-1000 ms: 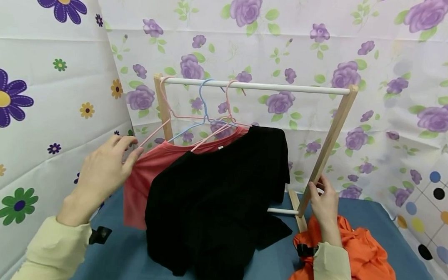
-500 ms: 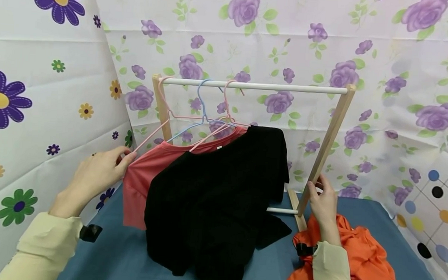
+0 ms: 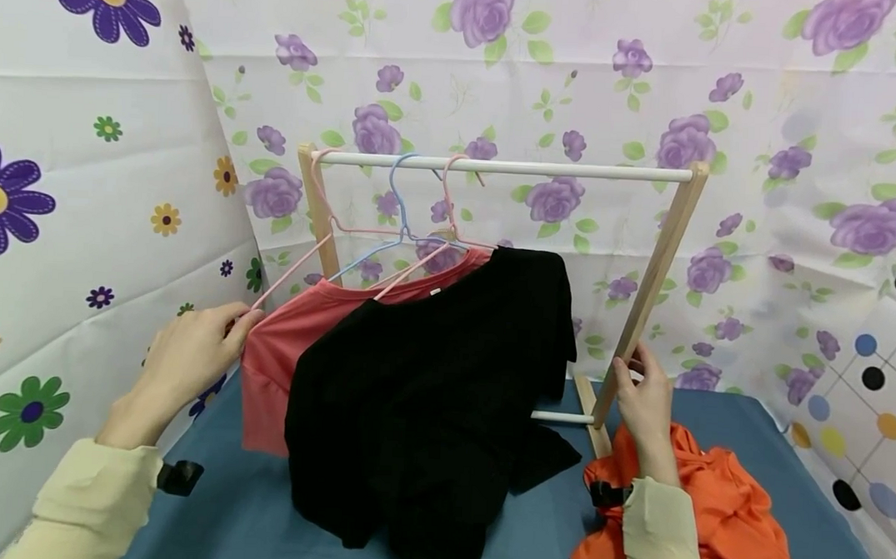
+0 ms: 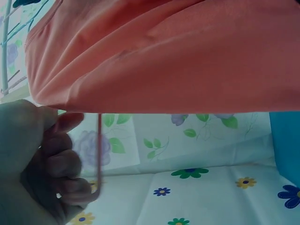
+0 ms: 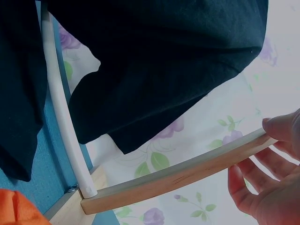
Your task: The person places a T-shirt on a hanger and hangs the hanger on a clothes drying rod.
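Observation:
A small clothes rack has a white rail [image 3: 573,170] on wooden posts. My left hand [image 3: 189,356] pinches the lower left end of a pink hanger [image 3: 294,266], whose hook is over the rail's left end. In the left wrist view the fingers curl beside the pink hanger wire [image 4: 99,154], below the coral shirt [image 4: 187,70]. A blue hanger [image 3: 366,258] runs into the coral shirt's neck. Another pink hanger [image 3: 418,266] enters the neck of a black T-shirt [image 3: 428,395] in front. My right hand [image 3: 647,401] grips the right wooden post [image 5: 178,173], thumb on one side, fingers on the other.
An orange garment [image 3: 738,509] lies crumpled on the blue tabletop [image 3: 213,503], under the right forearm by the rack's foot. Flower-printed sheets [image 3: 774,43] stand behind and to the left. A lower white bar [image 5: 61,108] joins the right post near its base.
My left hand has moved down and left along the hanger's arm, its fingers closing at the end. The right hand stays on the post. The view has shifted slightly.

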The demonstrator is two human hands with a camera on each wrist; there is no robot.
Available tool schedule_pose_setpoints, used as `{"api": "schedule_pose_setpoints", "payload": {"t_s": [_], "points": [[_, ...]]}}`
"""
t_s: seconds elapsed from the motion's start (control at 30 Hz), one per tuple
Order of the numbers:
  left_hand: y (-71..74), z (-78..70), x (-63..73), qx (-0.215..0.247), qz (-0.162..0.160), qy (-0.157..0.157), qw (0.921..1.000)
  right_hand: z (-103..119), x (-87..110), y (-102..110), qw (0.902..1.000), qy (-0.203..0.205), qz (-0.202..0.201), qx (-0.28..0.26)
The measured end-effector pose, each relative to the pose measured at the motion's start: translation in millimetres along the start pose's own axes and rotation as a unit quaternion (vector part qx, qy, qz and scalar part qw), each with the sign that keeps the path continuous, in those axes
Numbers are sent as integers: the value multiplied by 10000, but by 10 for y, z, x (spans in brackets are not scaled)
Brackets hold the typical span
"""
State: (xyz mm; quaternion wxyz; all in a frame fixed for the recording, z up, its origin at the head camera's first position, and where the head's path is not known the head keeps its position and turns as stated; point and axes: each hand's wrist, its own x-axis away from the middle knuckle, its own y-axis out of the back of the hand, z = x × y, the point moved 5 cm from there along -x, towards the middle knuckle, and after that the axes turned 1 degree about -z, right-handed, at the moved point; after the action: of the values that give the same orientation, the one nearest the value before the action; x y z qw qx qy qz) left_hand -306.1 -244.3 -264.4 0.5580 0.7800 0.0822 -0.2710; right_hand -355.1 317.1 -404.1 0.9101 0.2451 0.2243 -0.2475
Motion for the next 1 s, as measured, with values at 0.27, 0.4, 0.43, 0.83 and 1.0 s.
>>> {"api": "schedule_pose_setpoints", "payload": {"t_s": [0.27,0.4,0.43,0.83,1.0], "points": [[30,-3,67,196,-1022,126,9945,6,4,1,10000,-10,-26,74],[39,-10,85,232,-1361,108,9904,-8,-8,-1,10000,-2,-46,69],[41,-12,89,235,-1417,99,9896,-13,-9,-2,10000,-5,-48,70],[77,-66,123,414,-2007,-6,9788,-42,-7,-9,10000,-16,-31,50],[86,-72,175,524,-2219,18,9737,-27,-3,-14,10000,14,-56,16]]}}
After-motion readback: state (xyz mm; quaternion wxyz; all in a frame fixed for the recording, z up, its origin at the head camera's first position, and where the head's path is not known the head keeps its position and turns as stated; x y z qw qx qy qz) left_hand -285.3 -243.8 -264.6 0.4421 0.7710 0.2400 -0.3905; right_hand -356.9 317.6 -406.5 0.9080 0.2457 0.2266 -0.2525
